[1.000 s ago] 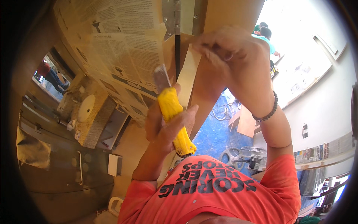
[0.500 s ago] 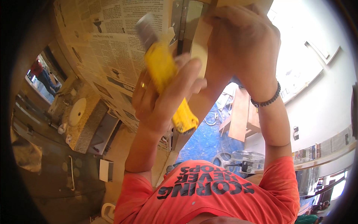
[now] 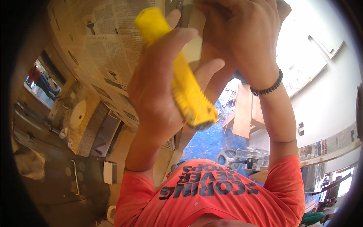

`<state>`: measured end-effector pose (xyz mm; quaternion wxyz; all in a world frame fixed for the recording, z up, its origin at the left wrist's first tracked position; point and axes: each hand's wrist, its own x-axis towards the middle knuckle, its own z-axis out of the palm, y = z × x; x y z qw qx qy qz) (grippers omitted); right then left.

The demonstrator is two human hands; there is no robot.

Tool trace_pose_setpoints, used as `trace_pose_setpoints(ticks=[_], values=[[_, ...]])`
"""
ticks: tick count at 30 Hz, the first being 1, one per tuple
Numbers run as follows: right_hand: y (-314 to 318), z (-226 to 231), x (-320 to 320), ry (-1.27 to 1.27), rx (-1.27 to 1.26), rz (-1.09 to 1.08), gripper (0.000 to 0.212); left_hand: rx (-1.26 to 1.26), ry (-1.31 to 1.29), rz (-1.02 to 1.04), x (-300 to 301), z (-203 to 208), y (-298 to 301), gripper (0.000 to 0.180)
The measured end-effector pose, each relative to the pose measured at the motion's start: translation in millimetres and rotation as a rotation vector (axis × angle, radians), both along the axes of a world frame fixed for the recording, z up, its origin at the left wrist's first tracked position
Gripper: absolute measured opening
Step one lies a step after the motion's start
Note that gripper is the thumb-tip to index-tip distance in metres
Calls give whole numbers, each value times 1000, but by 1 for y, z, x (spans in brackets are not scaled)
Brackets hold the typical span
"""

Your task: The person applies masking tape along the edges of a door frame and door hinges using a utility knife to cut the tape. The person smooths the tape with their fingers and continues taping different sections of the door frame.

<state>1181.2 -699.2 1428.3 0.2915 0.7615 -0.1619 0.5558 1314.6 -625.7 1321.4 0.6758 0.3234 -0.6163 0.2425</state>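
We are gripping the yellow utility knife [image 3: 185,87] in our left hand [image 3: 159,87], raised near the newspaper-covered panel [image 3: 109,49]; our right hand [image 3: 242,34] is clasping the wooden edge [image 3: 194,49]. Next probably calls for steady blade placement.

The tool handle [image 3: 185,81] gripped in the left hand [image 3: 159,94] is bright yellow, with a dark grey end cap below the palm. Behind that hand, the sheets of newspaper [image 3: 102,49] are yellowed cream with grey columns of print and small dark pictures. Under the right hand [image 3: 242,34], the bead bracelet [image 3: 269,87] is black. Below both hands, the shirt [image 3: 211,196] is orange-red with dark lettering, and the tarp [image 3: 210,140] is blue.
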Motion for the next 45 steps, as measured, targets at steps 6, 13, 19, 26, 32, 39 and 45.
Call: trace_pose_setpoints(ticks=[6,13,19,26,32,39,45], values=[[-1,-2,-2,-2,4,-36,11,31,95,-208,27,-12,30,28],[9,2,6,-4,-46,-184,11,404,582,-315,9,-19,87,30],[14,5,8,-44,-32,-58,10,366,155,178,21,-28,102,39],[6,3,0,-33,58,32,6,618,-40,313,23,-30,121,41],[-3,3,-3,11,-67,-42,12,822,-766,-87,7,-58,97,33],[-13,-5,-2,37,32,-10,16,811,-1119,-457,-121,-89,80,20],[-8,-15,-1,-157,35,44,8,757,-1311,-634,-131,-74,74,19]])
